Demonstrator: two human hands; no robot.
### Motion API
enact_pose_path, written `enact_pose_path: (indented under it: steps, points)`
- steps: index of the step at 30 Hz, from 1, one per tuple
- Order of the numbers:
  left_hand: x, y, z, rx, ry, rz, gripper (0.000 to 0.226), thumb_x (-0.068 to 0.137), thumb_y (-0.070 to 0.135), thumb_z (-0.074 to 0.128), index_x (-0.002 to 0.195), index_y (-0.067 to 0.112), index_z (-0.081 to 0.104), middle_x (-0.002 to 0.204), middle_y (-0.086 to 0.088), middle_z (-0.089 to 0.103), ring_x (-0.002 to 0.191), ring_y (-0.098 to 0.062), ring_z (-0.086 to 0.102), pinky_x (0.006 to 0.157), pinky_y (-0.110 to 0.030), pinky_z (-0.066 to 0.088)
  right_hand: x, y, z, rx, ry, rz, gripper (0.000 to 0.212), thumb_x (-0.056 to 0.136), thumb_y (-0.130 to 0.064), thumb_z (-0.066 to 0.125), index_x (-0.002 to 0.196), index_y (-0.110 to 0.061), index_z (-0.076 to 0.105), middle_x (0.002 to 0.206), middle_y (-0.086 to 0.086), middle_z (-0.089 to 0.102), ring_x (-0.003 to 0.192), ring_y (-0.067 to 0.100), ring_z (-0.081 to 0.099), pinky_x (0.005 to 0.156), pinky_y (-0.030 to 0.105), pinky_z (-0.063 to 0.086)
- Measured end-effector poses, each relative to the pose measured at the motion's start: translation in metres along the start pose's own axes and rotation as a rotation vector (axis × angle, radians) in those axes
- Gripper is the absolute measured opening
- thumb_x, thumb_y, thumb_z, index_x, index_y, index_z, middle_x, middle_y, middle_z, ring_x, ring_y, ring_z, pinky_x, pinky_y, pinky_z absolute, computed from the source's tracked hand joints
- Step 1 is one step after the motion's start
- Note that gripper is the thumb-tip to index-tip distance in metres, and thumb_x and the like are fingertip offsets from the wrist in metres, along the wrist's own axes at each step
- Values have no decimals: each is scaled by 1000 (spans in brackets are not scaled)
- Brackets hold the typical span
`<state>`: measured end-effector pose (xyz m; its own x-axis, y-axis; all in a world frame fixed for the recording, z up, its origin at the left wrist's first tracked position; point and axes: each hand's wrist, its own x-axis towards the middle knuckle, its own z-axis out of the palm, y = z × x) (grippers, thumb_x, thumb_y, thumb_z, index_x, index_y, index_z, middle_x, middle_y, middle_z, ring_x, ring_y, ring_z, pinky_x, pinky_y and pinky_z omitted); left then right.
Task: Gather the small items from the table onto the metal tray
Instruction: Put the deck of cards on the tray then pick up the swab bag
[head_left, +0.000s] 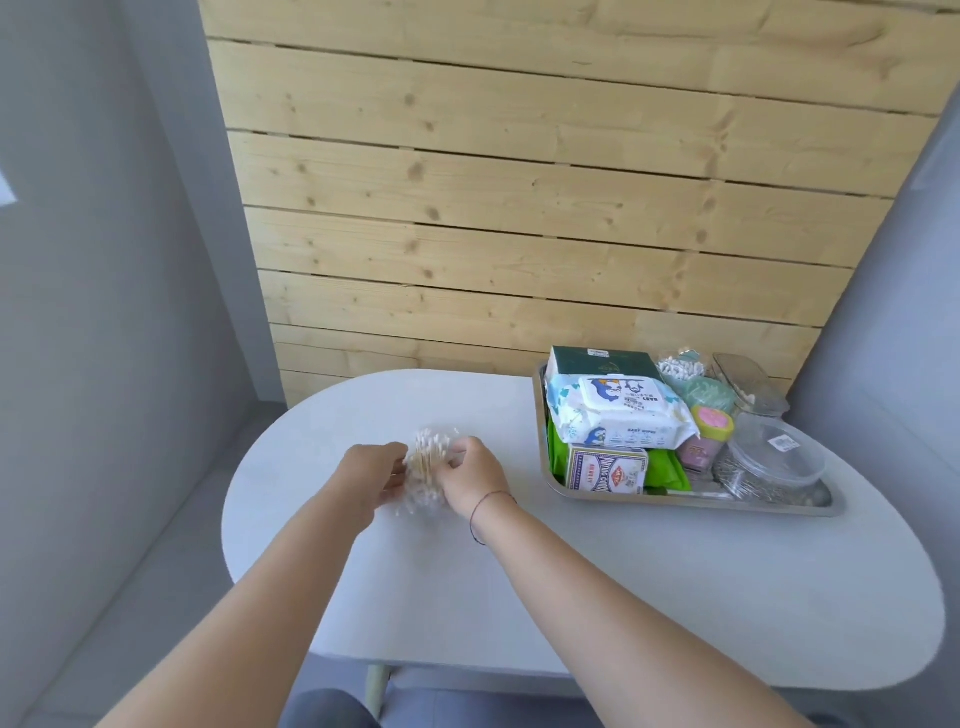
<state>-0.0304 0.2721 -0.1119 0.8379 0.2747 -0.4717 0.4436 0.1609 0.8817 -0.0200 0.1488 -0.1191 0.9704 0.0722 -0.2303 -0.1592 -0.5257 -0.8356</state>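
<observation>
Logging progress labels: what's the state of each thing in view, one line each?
Clear pack of wooden cotton swabs: off the tray, gripped by both hands above the white oval table.
Left hand: fingers curled on the pack.
Right hand: fingers curled on the pack.
Rectangular metal tray: on the table, loaded.
White baby-wipes pack: closed, atop the tray's pile.
Clear round plastic tub: lidded, in the tray.

Hands: 2 (left hand (376, 475), right hand (470, 478))
Metal tray (691, 501): 1
Swab packs: 2 (centre swab pack (428, 460), right swab pack (680, 368))
Wipes pack (618, 413): 1
Clear containers: 2 (round tub (774, 457), rectangular box (748, 384))
</observation>
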Motion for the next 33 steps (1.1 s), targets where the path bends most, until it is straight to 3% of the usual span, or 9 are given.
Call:
enact_pose_path:
  steps: [3, 5, 9, 14, 20, 22, 26, 29, 33]
  points:
    - [3, -4, 1, -29, -63, -20, 16, 89, 6, 55, 76, 0, 62, 73, -13, 56, 61, -23, 54, 57, -27, 52, -5, 4, 5, 124, -7, -12, 30, 88, -36, 56, 112, -19, 59, 101, -4, 70, 87, 17, 65, 79, 28, 52]
    - [-2, -8, 4, -36, -121, -38, 14, 88, 10, 61, 83, -2, 65, 79, -18, 61, 65, -24, 58, 63, -29, 54, -15, 7, -3, 179, -27, -58, 28, 89, -31, 59, 114, -18, 58, 93, -11, 62, 79, 6, 58, 71, 14, 47]
    - [-27, -8, 17, -34, -247, -33, 13, 83, 14, 69, 87, 2, 68, 75, -11, 67, 66, -20, 59, 66, -28, 53, -36, 16, -38, 120, -50, -202, 33, 89, -8, 53, 120, -18, 59, 106, -4, 58, 93, 8, 57, 84, 17, 46]
    - [-78, -1, 78, -80, -437, 28, 7, 83, 9, 69, 89, 10, 65, 81, -5, 70, 68, -16, 63, 69, -25, 57, -60, 45, -124, 47, 27, -234, 50, 83, -9, 66, 130, -18, 51, 118, -2, 58, 113, 13, 55, 103, 30, 42]
    - [-98, -6, 184, -38, -514, 92, 38, 80, 3, 70, 116, 4, 58, 105, -10, 67, 84, -20, 66, 83, -28, 55, -70, 86, -232, -12, 53, -186, 40, 81, -1, 68, 117, -15, 57, 115, 3, 65, 105, 16, 61, 94, 26, 44]
    - [-98, -12, 213, 84, -387, 198, 52, 77, 9, 73, 123, 8, 49, 112, -6, 60, 97, -23, 63, 84, -29, 53, -65, 100, -257, -233, 187, -188, 38, 81, -4, 66, 118, -15, 61, 113, 2, 66, 108, 20, 61, 93, 28, 43]
    - [-98, -27, 237, 594, -83, 654, 61, 84, 13, 62, 140, 11, 37, 135, -5, 44, 124, -22, 44, 99, -30, 38, -51, 117, -271, -747, 380, -187, 36, 85, -15, 58, 119, -28, 61, 115, 0, 66, 117, 22, 53, 94, 31, 34]
    - [-93, -38, 242, 867, -115, 942, 52, 84, 4, 53, 136, 8, 47, 140, -9, 45, 129, -28, 42, 107, -33, 34, -37, 128, -265, -939, 405, -250, 36, 83, -13, 58, 115, -30, 60, 108, -5, 66, 116, 22, 48, 93, 32, 23]
    - [-84, -49, 249, 1109, -212, 1085, 55, 66, -2, 51, 119, 7, 63, 124, -9, 63, 107, -29, 63, 88, -32, 52, -26, 134, -258, -1054, 452, -282, 34, 52, -9, 80, 78, -29, 69, 68, -8, 67, 80, 21, 61, 74, 32, 44]
